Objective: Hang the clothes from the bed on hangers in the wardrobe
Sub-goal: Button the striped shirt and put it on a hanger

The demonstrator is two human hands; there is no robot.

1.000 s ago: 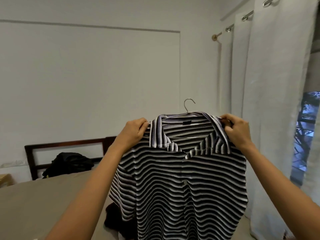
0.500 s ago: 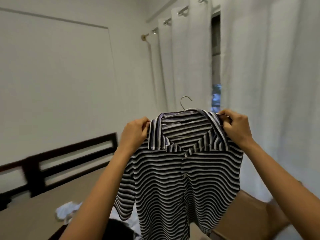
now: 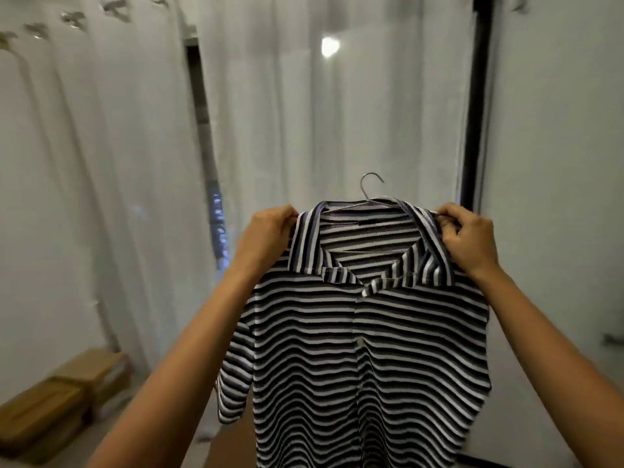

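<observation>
A black-and-white striped collared shirt hangs on a thin metal hanger, held up in front of me at chest height. My left hand grips the shirt's left shoulder at the collar. My right hand pinches the right shoulder and the hanger's end. The hanger's hook sticks up above the collar, free of any rail. The bed is out of view.
White curtains fill the background, with a dark gap showing a window at left centre. A dark vertical frame and a pale panel stand at the right. Brown cardboard boxes lie on the floor at lower left.
My view has swung to the right, from the bed and headboard to the curtains and the pale panel. Both hands keep the same grip on the shirt's shoulders.
</observation>
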